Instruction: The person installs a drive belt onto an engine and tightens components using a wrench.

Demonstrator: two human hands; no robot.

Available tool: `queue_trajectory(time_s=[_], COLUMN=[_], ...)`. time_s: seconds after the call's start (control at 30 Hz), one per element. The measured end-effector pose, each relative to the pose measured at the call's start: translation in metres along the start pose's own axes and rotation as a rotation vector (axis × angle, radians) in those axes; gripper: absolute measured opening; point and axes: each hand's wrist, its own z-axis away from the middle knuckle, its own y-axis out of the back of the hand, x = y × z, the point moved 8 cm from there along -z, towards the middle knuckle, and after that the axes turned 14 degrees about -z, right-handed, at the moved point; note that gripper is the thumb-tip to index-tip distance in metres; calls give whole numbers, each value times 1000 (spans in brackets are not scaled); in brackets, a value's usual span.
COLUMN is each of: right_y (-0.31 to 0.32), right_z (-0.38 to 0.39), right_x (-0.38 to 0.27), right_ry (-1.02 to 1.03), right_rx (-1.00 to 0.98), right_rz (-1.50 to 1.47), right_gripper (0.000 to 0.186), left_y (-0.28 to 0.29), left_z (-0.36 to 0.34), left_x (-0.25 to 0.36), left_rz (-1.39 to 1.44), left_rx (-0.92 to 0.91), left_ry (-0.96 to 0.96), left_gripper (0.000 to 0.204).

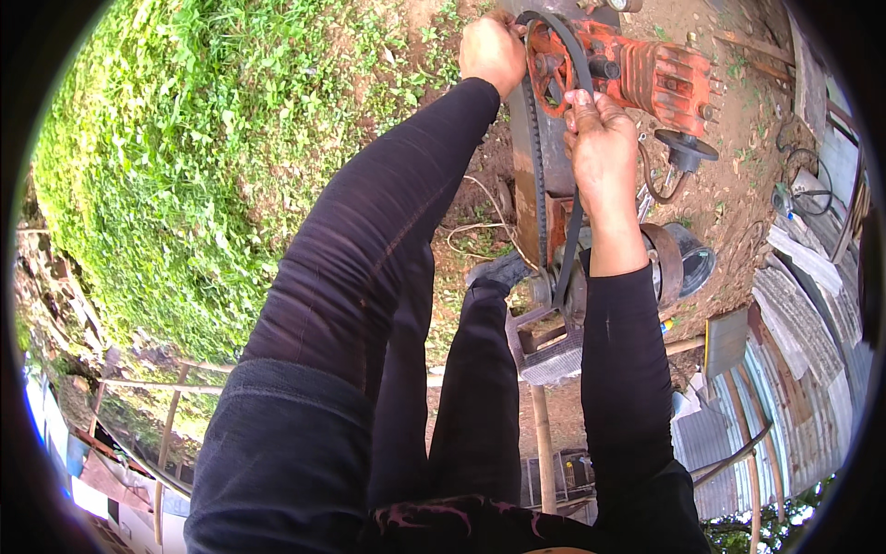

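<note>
A black drive belt [538, 175] runs between the orange pulley wheel [536, 66] of an orange, finned compressor pump [660, 81] and a motor [576, 295] nearer to me. My left hand [493, 54] is closed on the belt at the wheel's far left rim; its fingertips are partly hidden. On the right side, my right hand [604, 152] pinches the belt between thumb and fingers, just in front of the wheel. The belt's upper stretch arches over the wheel's face, seemingly partly off its rim. Both strands reach down toward the motor's small pulley [542, 290].
A round black disc-shaped part [687, 145] sticks out beside the pump. A thin cable [480, 231] lies on the ground left of the machine. Corrugated metal sheets [784, 406] are piled at the right, with wooden poles [544, 443] nearer me. Grass [185, 185] spreads at the left.
</note>
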Motion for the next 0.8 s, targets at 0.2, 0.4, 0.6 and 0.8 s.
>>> queue_trajectory(time_s=[0.2, 0.4, 0.6, 0.8], right_y=[-9, -20, -25, -36], right_z=[-6, -13, -33, -51], right_x=[-28, -55, -72, -78], right_ry=[138, 355, 488, 537], right_rx=[154, 215, 180, 53], right_rz=[209, 472, 499, 750], right_gripper=[24, 20, 26, 29], left_y=[-19, -42, -26, -29], left_z=[15, 25, 46, 44], left_x=[-5, -22, -2, -6], left_rz=[155, 342, 359, 373], left_rx=[-15, -71, -99, -23], left_ry=[101, 213, 216, 310], left_gripper=[15, 13, 11, 14])
